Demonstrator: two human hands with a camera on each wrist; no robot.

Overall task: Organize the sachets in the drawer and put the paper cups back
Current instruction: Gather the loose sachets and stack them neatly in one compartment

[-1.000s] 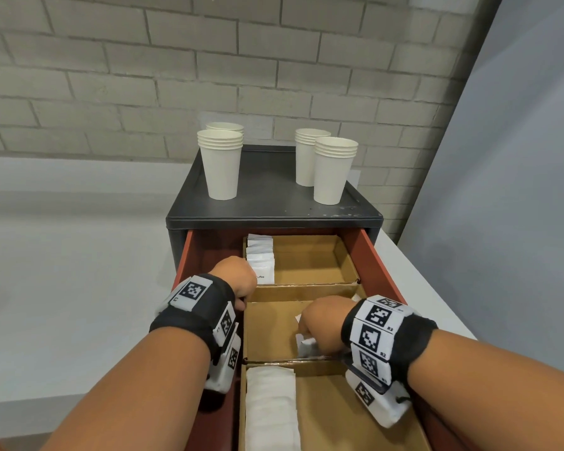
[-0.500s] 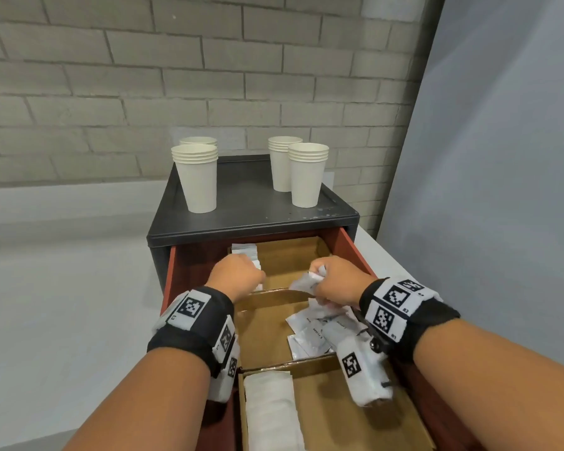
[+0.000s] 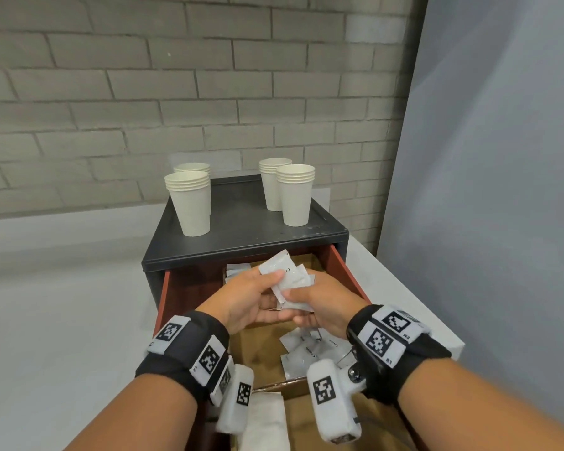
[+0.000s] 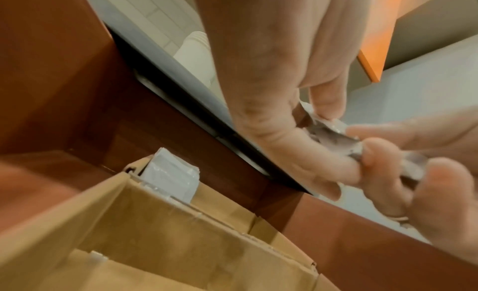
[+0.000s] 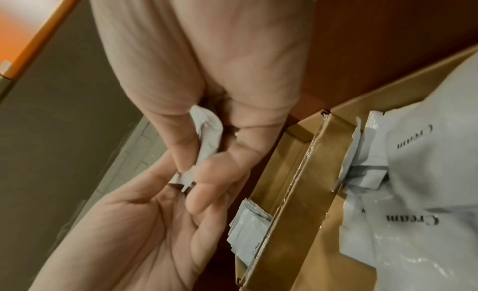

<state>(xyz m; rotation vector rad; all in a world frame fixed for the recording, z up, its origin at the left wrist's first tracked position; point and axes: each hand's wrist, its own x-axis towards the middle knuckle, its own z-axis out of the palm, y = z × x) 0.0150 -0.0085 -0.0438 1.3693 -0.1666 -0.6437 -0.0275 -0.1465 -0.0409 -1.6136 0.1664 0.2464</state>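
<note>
My left hand [image 3: 272, 283] and right hand [image 3: 295, 296] meet above the open red-brown drawer [image 3: 349, 278], and both pinch one bunch of white sachets [image 3: 285, 271]. The left wrist view shows the left thumb and fingers pinching the bunch of sachets [image 4: 333, 132]. In the right wrist view, the right hand [image 5: 204, 162] pinches a sachet [image 5: 208, 132] over the left palm. Loose "Cream" sachets [image 3: 303, 351] lie in the middle cardboard compartment. A neat sachet stack [image 3: 236, 271] stands in the back compartment. Several stacks of paper cups [image 3: 191, 203] stand on the black cabinet top [image 3: 241, 229].
A white pile [image 3: 264, 421] fills the left of the front compartment. The cabinet sits on a white counter [image 3: 62, 304] against a brick wall. A grey partition [image 3: 485, 190] rises close on the right, past the counter's edge.
My right hand rose out of the middle compartment with sachets. The left hand left the back compartment and joined it, so both now hold the bunch above the drawer.
</note>
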